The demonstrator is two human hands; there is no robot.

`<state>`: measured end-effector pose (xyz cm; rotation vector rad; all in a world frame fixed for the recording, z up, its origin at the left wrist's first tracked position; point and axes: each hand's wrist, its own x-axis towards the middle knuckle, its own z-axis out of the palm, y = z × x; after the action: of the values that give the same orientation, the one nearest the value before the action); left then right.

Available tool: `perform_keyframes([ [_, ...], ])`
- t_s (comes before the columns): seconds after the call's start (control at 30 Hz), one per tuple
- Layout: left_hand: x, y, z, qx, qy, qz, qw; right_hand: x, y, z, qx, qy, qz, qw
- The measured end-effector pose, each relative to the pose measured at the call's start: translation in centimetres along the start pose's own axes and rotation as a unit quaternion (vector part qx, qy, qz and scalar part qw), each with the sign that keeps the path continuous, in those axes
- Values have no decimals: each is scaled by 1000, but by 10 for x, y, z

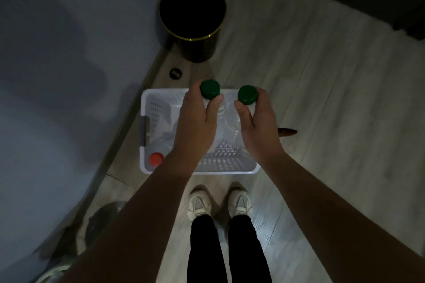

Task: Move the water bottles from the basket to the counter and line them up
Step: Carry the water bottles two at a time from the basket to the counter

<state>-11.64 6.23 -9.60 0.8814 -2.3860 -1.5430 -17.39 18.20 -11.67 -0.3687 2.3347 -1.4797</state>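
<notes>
Left hand curls round one green-capped bottle, right hand round another green-capped bottle, both lifted above the white basket. A red-capped bottle waits in the basket's near-left corner. None lined up on the table; most remains.

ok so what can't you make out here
Head view:
Bodies of both green-capped bottles: left hand and right hand wrap them.
Body of red-capped bottle: dim, partly under left forearm.
Bottle count in the white basket: hands and dim light hide it.
Inside of the black bin: too dark.
</notes>
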Motion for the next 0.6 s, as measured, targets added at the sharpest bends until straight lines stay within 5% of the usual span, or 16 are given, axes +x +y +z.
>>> perform_keyframes([
  [0.23,-36,136,-108,-89,2,91,992,-27,-161,-71,19,-24,-72,997],
  [0.43,-94,240,-198,-171,81,58,980,-79,-295,-120,141,14,21,990],
  [0.6,-142,268,-249,-156,69,11,985,-112,-342,-137,177,-39,50,982],
])
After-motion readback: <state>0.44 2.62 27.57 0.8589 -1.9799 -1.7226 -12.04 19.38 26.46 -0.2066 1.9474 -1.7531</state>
